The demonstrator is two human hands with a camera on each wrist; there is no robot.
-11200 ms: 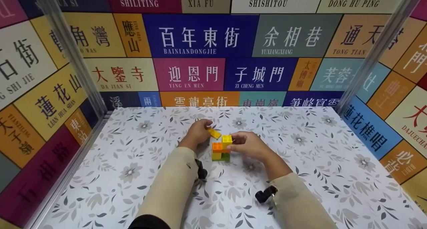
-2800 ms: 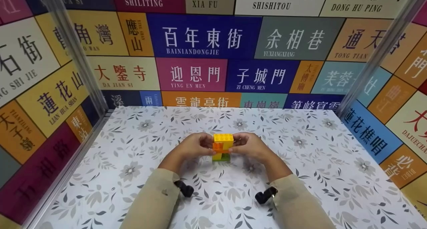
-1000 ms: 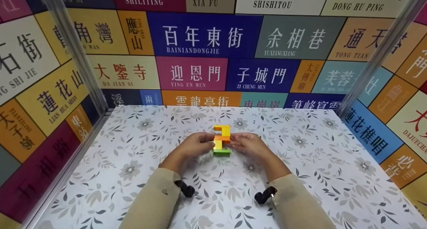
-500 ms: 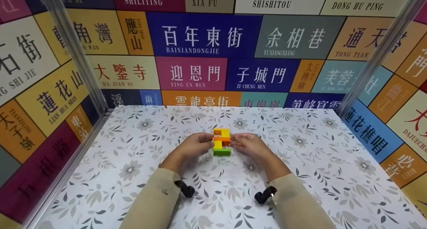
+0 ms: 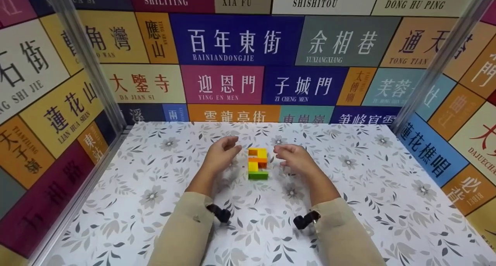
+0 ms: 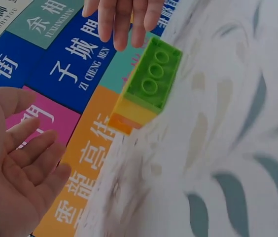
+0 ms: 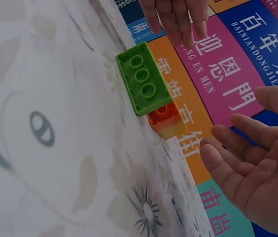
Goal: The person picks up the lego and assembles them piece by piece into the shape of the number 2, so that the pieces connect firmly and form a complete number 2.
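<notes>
A joined stack of toy building bricks (image 5: 257,163) lies on its side on the patterned table. Its green brick (image 5: 258,175) is at the near end, with yellow and orange bricks behind it. The green brick's hollow underside (image 6: 155,73) with its rings shows in both wrist views. To the left of the stack is my left hand (image 5: 219,156), apart from it, fingers loosely bent and holding nothing. My right hand (image 5: 296,159) stays on the other side, also clear of the bricks, its fingers relaxed. Both palms (image 7: 272,163) face the stack.
The tabletop (image 5: 155,227) has a white covering with grey leaves and flowers. Behind it rises a wall of coloured signs (image 5: 236,39), with clear panels framed at the left and right. A black wrist camera (image 5: 220,213) sits on each sleeve.
Earlier my left hand brought a yellow brick onto the standing stack, and both hands gripped it. The stack was then tipped backward onto its side. Now both hands have let go and drawn apart.
</notes>
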